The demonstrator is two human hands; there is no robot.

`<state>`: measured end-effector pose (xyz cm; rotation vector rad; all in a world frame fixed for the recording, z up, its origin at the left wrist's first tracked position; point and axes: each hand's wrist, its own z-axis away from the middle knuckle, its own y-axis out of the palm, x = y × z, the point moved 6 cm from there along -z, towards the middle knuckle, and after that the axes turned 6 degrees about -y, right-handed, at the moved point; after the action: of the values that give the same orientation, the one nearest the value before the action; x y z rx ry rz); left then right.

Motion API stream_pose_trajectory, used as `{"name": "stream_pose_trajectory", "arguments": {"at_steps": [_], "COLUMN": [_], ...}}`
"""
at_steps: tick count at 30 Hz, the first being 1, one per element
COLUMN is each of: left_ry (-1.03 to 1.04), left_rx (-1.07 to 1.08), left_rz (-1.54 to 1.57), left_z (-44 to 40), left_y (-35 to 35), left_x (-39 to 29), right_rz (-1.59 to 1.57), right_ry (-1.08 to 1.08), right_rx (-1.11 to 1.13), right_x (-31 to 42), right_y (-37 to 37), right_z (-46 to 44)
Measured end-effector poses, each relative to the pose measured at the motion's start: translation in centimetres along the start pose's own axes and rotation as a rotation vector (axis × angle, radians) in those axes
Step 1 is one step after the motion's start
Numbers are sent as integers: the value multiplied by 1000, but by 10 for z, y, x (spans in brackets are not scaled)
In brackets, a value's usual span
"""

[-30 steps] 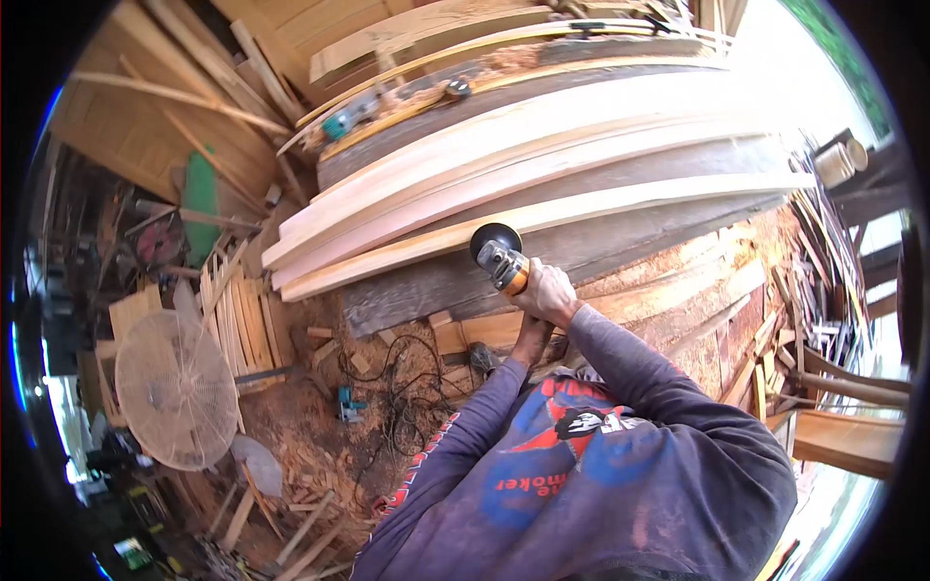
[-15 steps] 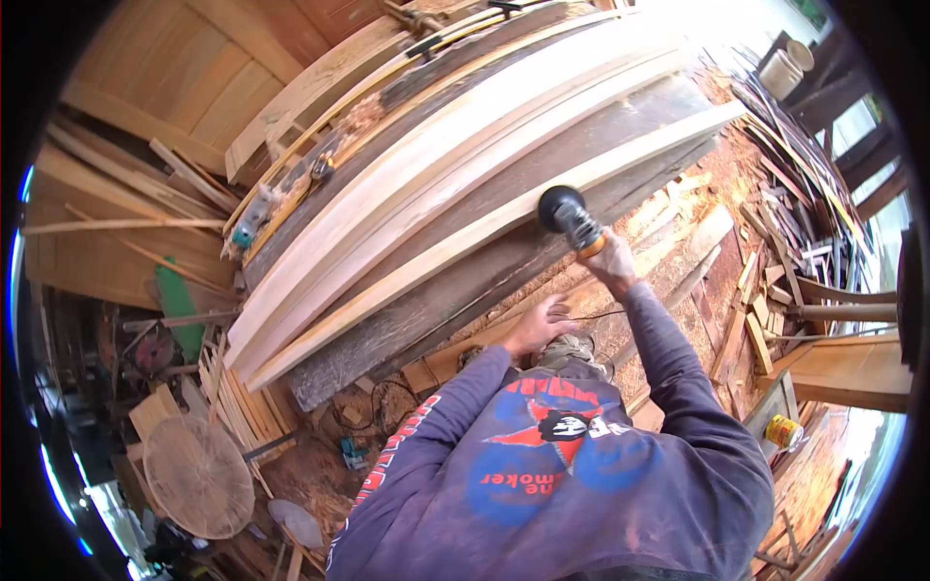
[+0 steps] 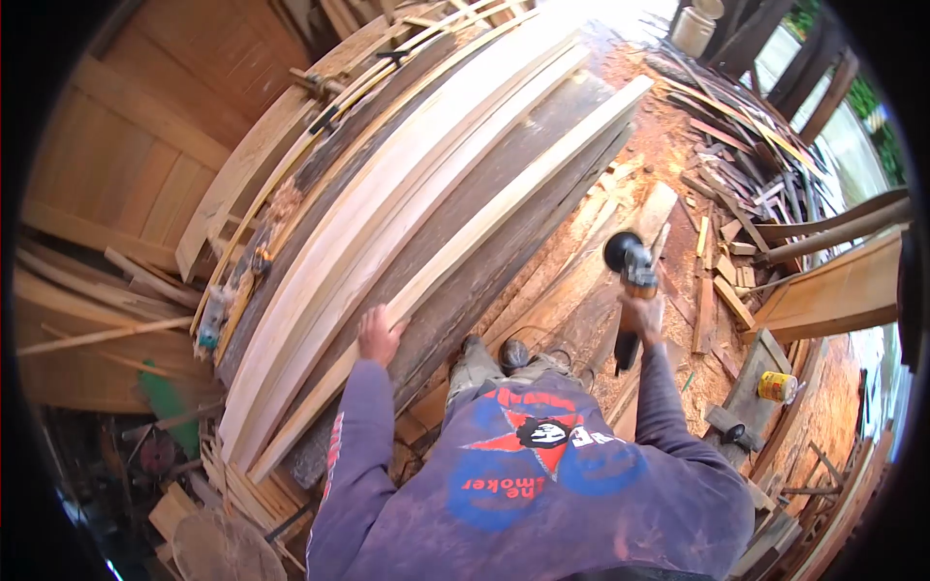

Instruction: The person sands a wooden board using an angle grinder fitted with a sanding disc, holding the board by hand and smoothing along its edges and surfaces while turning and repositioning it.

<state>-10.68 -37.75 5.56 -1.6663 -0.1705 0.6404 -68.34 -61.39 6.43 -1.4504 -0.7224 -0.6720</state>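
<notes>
In my right hand [image 3: 641,315] is an angle grinder [image 3: 635,269] with a round black disc, held in the air to the right of the workbench, above the littered floor. My left hand [image 3: 379,336] is closed around the near, narrow pale wooden board [image 3: 484,237], towards its lower left end. That board lies lengthwise along the dark, thick bench slab [image 3: 504,252]. Beyond it rest wider pale planks [image 3: 387,213], roughly parallel to it.
Wooden panels [image 3: 126,155] lean at the upper left. Offcuts and strips [image 3: 736,126] are heaped at the right. A yellow can [image 3: 775,386] stands on a board at the lower right. Sawdust and shavings cover the floor by my shoes [image 3: 513,354].
My right hand has lifted the angle grinder off the narrow board and drawn it right, away from the bench. My left hand has moved from near my body onto the board. The view has turned.
</notes>
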Motion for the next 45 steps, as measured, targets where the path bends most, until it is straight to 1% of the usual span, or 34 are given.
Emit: {"name": "stream_pose_trajectory", "arguments": {"at_steps": [1, 2, 3, 4, 5, 6, 7, 9, 10, 11, 12, 14, 16, 18, 19, 20, 21, 23, 24, 25, 26, 27, 28, 30, 31, 33, 34, 36, 38, 40, 41, 42, 44, 45], "left_ry": [23, 31, 37, 61, 76, 85, 87, -28, -33, 62, 156, 144, 213, 56, 57, 16, -22, 6, 23, 27, 37, 17, 1, 2, -14, -38, -24, -14, -4, -13, -26, -43, -74, -85], "left_rx": [28, 83, 144, 149, 230, 313, 314, 596, 581, 498, 414, 412, 367, 412, 413, 288, 167, 174, 173, 203, 232, 233, 226, 216, 202, 191, 189, 197, 229, 284, 330, 369, 393, 421], "left_rz": [17, 39, 60, 76, 131, 182, 194, 244, 251, 170, 86, 64, 178, 104, 100, 117, 135, 195, 253, 256, 264, 248, 230, 216, 204, 194, 215, 234, 249, 273, 299, 324, 310, 292], "left_z": [0, 3, 8, 14, 21, 24, 19, 4, -6, -16, -27, -43, -45, -39, -36, -36, -36, -35, -31, -27, -20, -18, -21, -20, -20, -21, -22, -21, -25, -31, -34, -38, -39, -43], "left_y": [-3, -4, -6, -12, -14, -14, -19, -14, -16, -18, -21, -11, -5, -16, -2, 14, 20, 20, 19, 19, 19, 15, 11, 11, 11, 10, 9, 10, 15, 14, 13, 13, 8, 6], "left_x": [-3, -7, -10, -14, -19, -22, -22, -8, 2, 9, 11, 11, -13, -53, -62, -62, -56, -47, -45, -42, -43, -43, -42, -43, -44, -44, -44, -42, -38, -35, -33, -34, -37, -40], "right_rz": [-14, -96, -177, -125, -155, -114, -145, -182, -232, -285, -289, -250, -255, -270, -230, -188, -111, -87, -38, -127, -354, -246, -56, -47, -44, 99, 101, 146, 117, 50, 130, 110, 227, 214], "right_ry": [196, 231, 307, 318, 387, 421, 457, 470, 480, 489, 473, 430, 382, 352, 312, 276, 358, 87, -56, -6, 48, -32, -100, -164, -156, -189, -184, -245, -279, -156, -144, -169, -242, -190], "right_rx": [9, 17, -37, -73, -77, -106, -126, -142, -214, -283, -279, -244, -259, -210, -179, -150, -57, -14, 91, 165, 220, 254, 341, 437, 434, 608, 613, 640, 604, 631, 653, 626, 580, 619], "right_x": [-9, -23, -23, -30, -25, -23, -27, -23, -15, -7, -1, 11, 33, 40, 54, 71, 82, 130, 167, 166, 190, 183, 196, 229, 234, 240, 240, 240, 222, 223, 218, 206, 195, 192], "right_y": [-8, -11, -17, -24, -29, -35, -38, -35, -34, -33, -30, -24, -11, 8, 17, 25, 36, 56, 63, 78, 91, 107, 114, 127, 134, 153, 154, 155, 150, 127, 116, 108, 88, 79], "right_z": [22, 39, 59, 76, 93, 107, 120, 128, 130, 128, 120, 105, 86, 67, 58, 52, 48, 41, 39, 40, 45, 41, 38, 34, 26, 11, 0, -25, -59, -97, -120, -145, -198, -225]}}
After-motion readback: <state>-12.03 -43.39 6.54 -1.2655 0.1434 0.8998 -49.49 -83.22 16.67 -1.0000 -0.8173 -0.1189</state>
